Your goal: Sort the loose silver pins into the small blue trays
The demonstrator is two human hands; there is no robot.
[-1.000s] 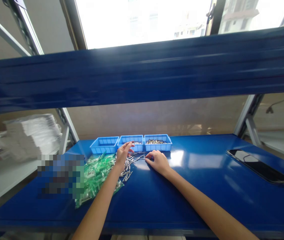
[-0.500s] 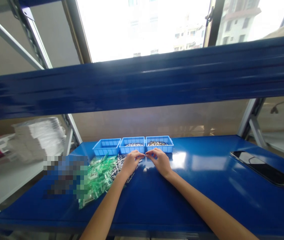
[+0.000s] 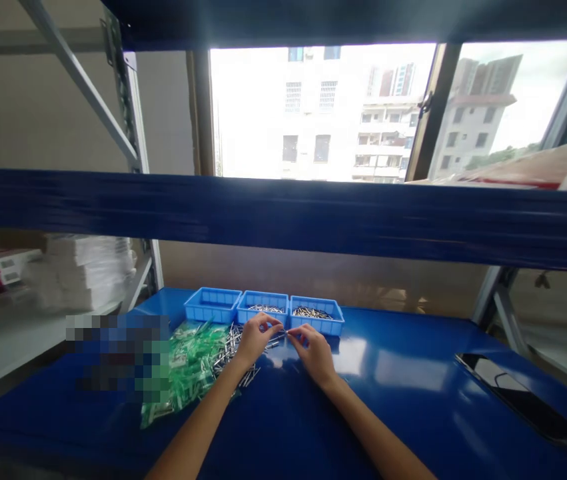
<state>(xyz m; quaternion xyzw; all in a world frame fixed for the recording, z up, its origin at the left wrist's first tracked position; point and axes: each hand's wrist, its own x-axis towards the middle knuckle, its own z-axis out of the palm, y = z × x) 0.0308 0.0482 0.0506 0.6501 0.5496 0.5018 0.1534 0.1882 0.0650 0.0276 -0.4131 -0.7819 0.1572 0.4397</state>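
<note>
My left hand (image 3: 254, 339) and my right hand (image 3: 314, 348) meet fingertip to fingertip over the blue shelf top (image 3: 388, 380). Both are pinched on a small metal pin (image 3: 286, 331) held between them. Under my left hand lies a loose pile of metal pins (image 3: 233, 343). To its left is a heap of green plastic pieces (image 3: 188, 367). Just behind my hands stand three small blue trays (image 3: 263, 308) side by side; the middle and right ones hold metal pins, the left one looks bare.
A dark phone (image 3: 523, 400) lies at the right of the shelf top. A blue shelf beam (image 3: 313, 217) crosses overhead. White stacked packs (image 3: 83, 270) sit on the neighbouring shelf at left. A window is behind.
My hands came together from apart and now pinch a pin between them. The view has tilted upward, showing more of the window.
</note>
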